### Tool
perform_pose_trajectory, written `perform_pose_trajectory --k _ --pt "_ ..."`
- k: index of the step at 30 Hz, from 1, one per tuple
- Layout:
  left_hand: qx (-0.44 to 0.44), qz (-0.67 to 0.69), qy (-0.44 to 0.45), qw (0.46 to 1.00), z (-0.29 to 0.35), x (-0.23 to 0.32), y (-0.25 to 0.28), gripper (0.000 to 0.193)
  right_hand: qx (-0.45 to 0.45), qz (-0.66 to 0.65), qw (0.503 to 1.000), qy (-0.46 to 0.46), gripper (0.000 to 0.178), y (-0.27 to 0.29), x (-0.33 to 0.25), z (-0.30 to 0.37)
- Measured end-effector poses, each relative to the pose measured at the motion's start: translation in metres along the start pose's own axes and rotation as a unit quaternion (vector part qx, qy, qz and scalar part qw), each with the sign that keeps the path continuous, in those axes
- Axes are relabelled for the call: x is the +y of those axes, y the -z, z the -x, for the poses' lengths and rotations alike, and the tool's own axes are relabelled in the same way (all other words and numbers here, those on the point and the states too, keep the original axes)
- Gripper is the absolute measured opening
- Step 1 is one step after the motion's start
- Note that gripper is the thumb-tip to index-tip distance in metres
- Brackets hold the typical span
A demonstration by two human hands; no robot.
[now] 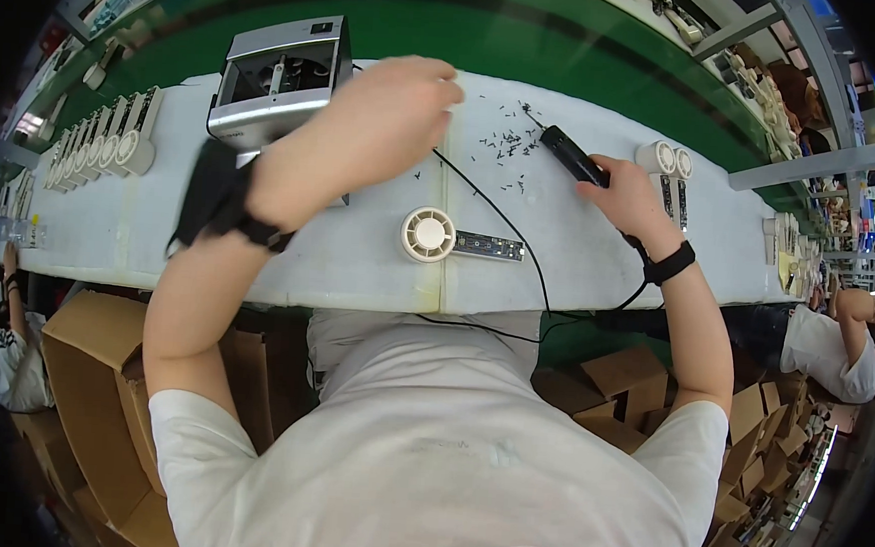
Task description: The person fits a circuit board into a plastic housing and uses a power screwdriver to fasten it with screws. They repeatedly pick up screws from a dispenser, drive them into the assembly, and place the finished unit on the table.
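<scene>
My right hand (631, 192) is wrapped around a black electric screwdriver (573, 155), its bit pointing at a scatter of small dark screws (508, 141) on the table. My left hand (397, 119) is raised between the silver-grey machine (279, 81) and the screws. Its fingers are curled in, slightly blurred, and whatever they may hold is hidden. In front of me lies a white handheld fan (428, 235), its round head to the left and its handle open with a circuit board (489, 246) showing. Neither hand touches this fan.
Several similar fans (124, 151) stand in a row at the left, and two more (657, 158) lie at the right. A black cord (509, 221) crosses the table (337, 272) and hangs over its front edge. Cardboard boxes (93, 338) stand below. Other people (834, 343) sit to either side.
</scene>
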State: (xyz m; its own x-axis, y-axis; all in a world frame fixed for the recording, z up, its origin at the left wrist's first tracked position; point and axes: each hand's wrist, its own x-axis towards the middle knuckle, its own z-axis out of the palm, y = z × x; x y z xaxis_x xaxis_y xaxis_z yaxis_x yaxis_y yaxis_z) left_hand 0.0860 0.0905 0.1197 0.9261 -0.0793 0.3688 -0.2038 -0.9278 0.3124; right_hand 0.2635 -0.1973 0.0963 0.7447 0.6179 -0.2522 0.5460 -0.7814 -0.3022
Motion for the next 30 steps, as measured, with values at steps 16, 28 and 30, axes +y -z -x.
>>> perform_pose_trajectory --k 16,28,30 --pt "-0.087 -0.035 -0.001 0.996 -0.122 -0.015 -0.169 0.019 -0.007 0.013 0.999 0.042 0.044 0.023 0.005 -0.012" --pt "-0.129 -0.152 -0.015 0.980 -0.107 0.016 -0.055 0.010 -0.002 -0.048 0.996 0.070 0.039 0.050 -0.031 0.040" --pt "-0.128 -0.193 -0.006 0.973 -0.095 -0.002 -0.021 0.010 -0.020 -0.049 0.997 0.055 0.040 0.049 -0.034 0.043"
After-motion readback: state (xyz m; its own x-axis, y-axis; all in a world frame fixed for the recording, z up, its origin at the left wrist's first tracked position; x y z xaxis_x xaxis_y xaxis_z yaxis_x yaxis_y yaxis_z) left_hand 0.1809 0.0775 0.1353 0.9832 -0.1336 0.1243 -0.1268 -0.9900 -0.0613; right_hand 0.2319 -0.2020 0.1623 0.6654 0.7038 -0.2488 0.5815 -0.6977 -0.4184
